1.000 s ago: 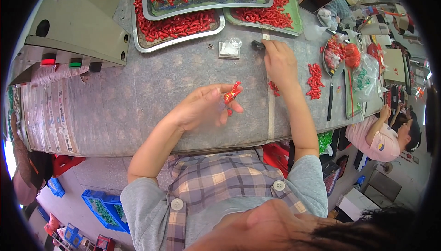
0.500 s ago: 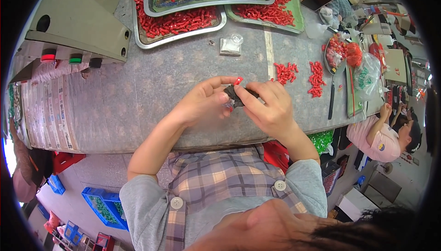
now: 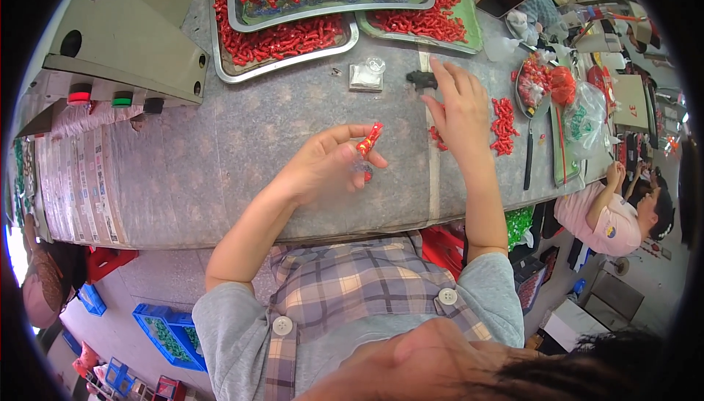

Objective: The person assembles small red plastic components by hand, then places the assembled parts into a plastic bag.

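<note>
My left hand is closed on a small red figure with yellow marks, pinched between thumb and forefinger above the table. Lower in the same hand, a second small red bit with something clear shows by the fingers; its kind I cannot make out. Farther right, my right hand is open, thumb and fingers stretched out. A short black object lies at its fingertips, beside the forefinger. Under and beside that hand sits a cluster of small red pieces, partly covered; another red cluster lies to the right.
Metal trays and a green tray heaped with red pieces stand at the back. A small white box sits before them. At left is a grey machine with buttons. A black-handled tool lies right. A co-worker sits beyond.
My right hand has left my left hand and moved up and right, with the black object now at its fingertips. The red figure in my left hand is now uncovered.
</note>
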The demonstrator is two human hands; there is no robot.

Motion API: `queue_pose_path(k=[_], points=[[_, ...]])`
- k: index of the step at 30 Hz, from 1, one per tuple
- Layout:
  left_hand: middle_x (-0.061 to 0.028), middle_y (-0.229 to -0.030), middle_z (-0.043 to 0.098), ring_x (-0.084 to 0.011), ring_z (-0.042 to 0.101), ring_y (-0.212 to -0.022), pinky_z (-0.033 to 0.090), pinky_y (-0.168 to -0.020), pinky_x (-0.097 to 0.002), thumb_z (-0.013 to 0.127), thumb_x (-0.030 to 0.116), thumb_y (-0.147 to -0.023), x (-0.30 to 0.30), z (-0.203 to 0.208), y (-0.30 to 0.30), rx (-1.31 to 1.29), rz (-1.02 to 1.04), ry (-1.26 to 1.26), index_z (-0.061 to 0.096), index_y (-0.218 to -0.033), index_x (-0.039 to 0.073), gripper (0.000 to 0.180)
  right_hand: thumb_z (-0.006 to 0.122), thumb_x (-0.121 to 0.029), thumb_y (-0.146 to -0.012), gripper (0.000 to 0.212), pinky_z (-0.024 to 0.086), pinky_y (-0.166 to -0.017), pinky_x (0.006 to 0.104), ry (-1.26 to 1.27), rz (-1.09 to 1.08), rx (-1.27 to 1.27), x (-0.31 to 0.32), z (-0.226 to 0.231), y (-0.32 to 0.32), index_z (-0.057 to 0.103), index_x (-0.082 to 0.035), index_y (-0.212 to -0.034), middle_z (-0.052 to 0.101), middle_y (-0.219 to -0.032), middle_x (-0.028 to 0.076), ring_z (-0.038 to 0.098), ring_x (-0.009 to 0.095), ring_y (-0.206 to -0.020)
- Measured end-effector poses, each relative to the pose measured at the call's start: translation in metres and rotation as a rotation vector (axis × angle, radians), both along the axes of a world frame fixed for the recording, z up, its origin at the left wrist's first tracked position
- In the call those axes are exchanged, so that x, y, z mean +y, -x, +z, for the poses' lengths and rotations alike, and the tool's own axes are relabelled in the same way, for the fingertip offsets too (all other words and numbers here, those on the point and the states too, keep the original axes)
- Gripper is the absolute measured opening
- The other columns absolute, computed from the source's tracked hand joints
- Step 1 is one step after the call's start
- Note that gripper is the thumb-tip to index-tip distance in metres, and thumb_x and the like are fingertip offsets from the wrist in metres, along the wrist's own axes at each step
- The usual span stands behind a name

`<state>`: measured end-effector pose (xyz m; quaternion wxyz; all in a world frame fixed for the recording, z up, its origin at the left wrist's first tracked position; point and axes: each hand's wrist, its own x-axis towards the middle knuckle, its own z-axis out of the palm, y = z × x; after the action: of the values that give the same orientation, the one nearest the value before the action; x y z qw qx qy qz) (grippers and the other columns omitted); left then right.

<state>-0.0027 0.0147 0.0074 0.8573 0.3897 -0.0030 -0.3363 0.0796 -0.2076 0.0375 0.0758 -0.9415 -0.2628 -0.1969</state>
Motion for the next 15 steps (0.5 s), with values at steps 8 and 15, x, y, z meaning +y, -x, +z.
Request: queue_pose_path(k=[8,15], points=[[-0.0164,-0.094,0.061,-0.014,0.056,-0.065,0.047,-0.059,-0.0242,0.054,0.057,-0.078,0.002,-0.01,0.002,0.049,-0.035,0.143,0.046,-0.121,0.002,0.07,0.063,-0.007,-0.076,0.017,0.043,-0.074,0.0287,-0.74,0.392,1.019,0.024,0.019,0.02,0.064,-0.001,-0.092,0.061,-0.087,0.008,0.057,0.018,-0.084],[-0.0147,-0.087,0.061,-0.0135,0.056,-0.064,0.046,-0.058,-0.0236,0.05,0.053,-0.083,0.002,-0.006,0.002,0.068,-0.069,0.132,0.045,-0.118,-0.001,0.064,0.065,-0.003,-0.071,0.014,0.044,-0.066,0.0291,-0.605,0.439,0.805,0.024,0.014,0.034,0.063,-0.002,-0.084,0.061,-0.078,0.007,0.058,0.02,-0.075]])
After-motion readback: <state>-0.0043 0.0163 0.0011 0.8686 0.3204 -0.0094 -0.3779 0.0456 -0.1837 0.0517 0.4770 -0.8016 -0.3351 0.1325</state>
